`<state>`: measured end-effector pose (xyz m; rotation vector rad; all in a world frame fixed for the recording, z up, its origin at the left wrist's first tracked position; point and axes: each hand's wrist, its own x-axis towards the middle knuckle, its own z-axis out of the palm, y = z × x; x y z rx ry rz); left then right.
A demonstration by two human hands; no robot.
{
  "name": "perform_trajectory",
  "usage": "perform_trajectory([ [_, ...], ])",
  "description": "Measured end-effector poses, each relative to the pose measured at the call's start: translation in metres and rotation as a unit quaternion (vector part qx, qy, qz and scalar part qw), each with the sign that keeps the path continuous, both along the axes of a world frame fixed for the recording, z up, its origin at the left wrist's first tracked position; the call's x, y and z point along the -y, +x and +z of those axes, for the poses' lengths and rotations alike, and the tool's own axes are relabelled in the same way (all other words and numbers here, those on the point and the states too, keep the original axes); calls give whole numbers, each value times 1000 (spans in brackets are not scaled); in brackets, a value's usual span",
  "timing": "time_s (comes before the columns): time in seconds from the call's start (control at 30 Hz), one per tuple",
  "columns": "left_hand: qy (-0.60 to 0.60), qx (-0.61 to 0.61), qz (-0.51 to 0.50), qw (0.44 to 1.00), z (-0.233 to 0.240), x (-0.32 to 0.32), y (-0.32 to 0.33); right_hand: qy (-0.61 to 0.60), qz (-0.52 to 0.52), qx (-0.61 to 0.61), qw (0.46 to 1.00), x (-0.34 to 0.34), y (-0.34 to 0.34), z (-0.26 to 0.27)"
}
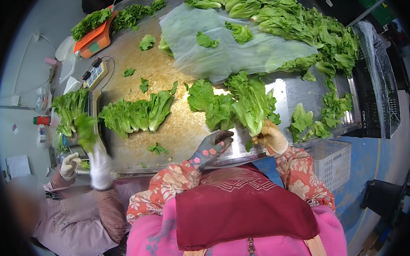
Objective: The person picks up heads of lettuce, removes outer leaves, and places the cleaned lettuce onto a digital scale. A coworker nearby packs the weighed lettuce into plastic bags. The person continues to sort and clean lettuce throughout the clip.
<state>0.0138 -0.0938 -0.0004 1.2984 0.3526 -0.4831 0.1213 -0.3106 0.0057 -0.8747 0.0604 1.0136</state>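
My right hand [274, 137], in a cream-coloured glove, grips the stem end of a green leaf lettuce [250, 103]. The lettuce lies with its leaves pointing away from me. My left hand [212, 148] wears a dark grey glove with pink flowers; its fingers are slightly curled, thumb apart, and hold nothing. Just beyond it rest loose lettuce leaves [219, 110] on the metal worktable [188, 142]. Further left, several trimmed lettuce heads [137, 113] lie side by side. A small leaf scrap [249, 146] is beside my right fingers.
At left a co-worker's white-gloved hand [101, 170] holds blurred lettuce [86, 131]. A plastic sheet [202, 56] partly covers the lettuce pile [289, 24]. An orange scale [95, 42] and power strip [95, 75] stand far left. A white crate [333, 163] sits below the table's right edge.
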Motion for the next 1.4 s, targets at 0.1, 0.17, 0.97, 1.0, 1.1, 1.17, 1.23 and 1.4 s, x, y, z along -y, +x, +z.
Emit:
perform_trajectory([
  [0.1, -286, 34, 72, 955, 2, 13, 8, 39, 77, 4, 996, 1, -5, 25],
  [0.17, -277, -2, 131, 952, 4, 19, 17, 7, 95, 9, 995, -8, -8, 36],
  [0.97, -183, -18, 311, 932, 8, 33, 30, -113, -213, 107, 965, -38, -29, 3],
  [1.0, -143, -37, 256, 955, 9, 33, 30, -128, -196, 112, 966, -36, -27, 3],
  [1.1, -129, -17, 201, 971, 13, 32, 31, -154, -158, 111, 969, -33, -26, 4],
  [1.17, -148, -10, 224, 963, 15, 34, 30, -153, -161, 119, 968, -35, -28, 4],
  [1.23, -254, -41, 277, 926, 12, 35, 29, -134, -192, 120, 965, -40, -33, 3],
  [1.4, -305, -6, 250, 919, -9, 28, 22, -128, -174, 130, 968, -43, -32, 2],
])
